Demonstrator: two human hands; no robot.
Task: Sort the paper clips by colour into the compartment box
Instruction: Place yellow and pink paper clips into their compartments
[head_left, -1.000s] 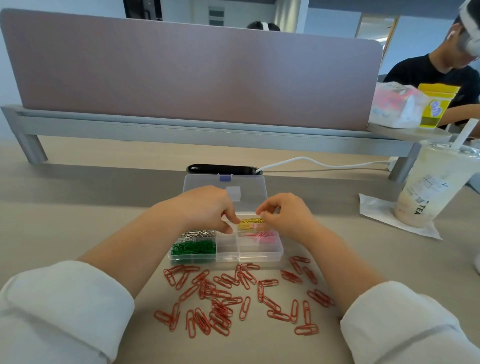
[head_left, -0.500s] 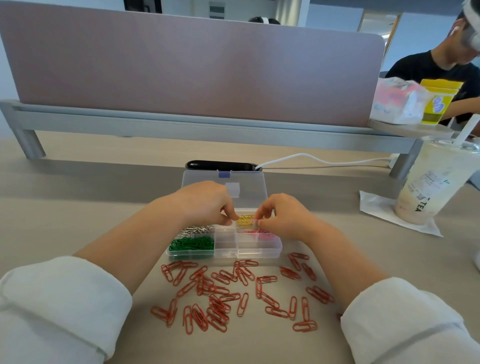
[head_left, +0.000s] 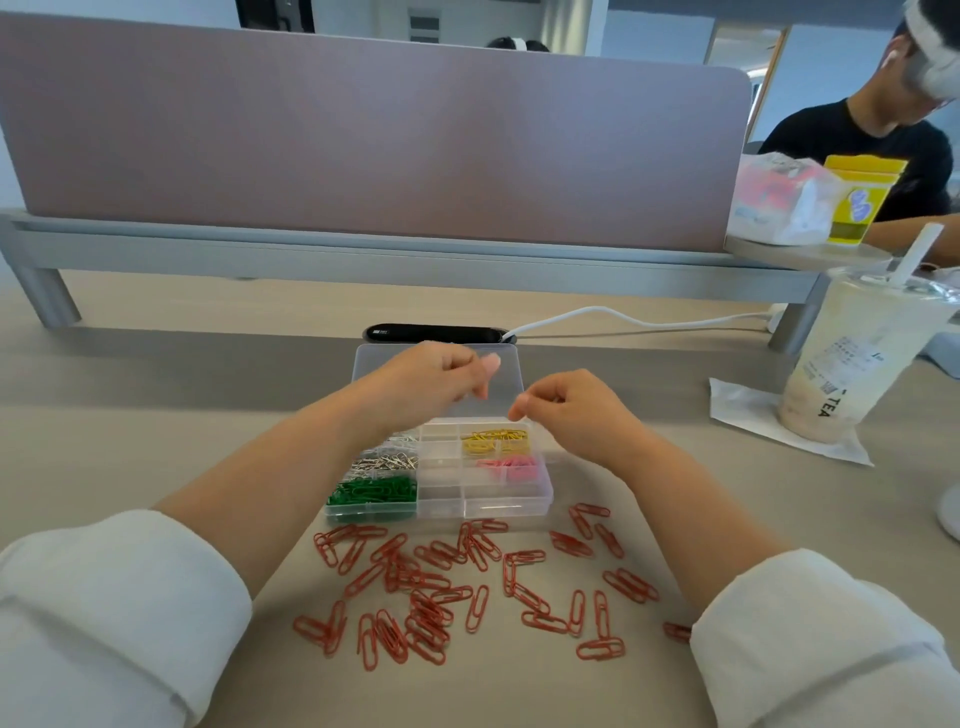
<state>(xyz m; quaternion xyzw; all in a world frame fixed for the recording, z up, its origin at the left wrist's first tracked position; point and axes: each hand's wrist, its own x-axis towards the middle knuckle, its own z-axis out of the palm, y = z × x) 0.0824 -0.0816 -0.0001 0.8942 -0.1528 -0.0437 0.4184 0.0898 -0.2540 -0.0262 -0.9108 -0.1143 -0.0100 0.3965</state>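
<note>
Over compartment box (head_left: 519, 512), left hand (head_left: 431, 384), right hand (head_left: 571, 410), curled grips, pinching anything unclear

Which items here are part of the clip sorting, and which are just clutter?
Job: clear plastic compartment box; loose red paper clips; sorted green clips, silver clips, yellow clips, pink clips.
Clutter: plastic cup of milk tea; white paper napkin; black bar-shaped device; white cable; yellow pouch.

A pink divider (head_left: 363, 135) stands at the far side of my desk (head_left: 156, 415), a black device (head_left: 431, 333) with a white cable (head_left: 623, 317) just before it. To my right, a tea cup (head_left: 857, 364) sits on a napkin (head_left: 748, 410).
</note>
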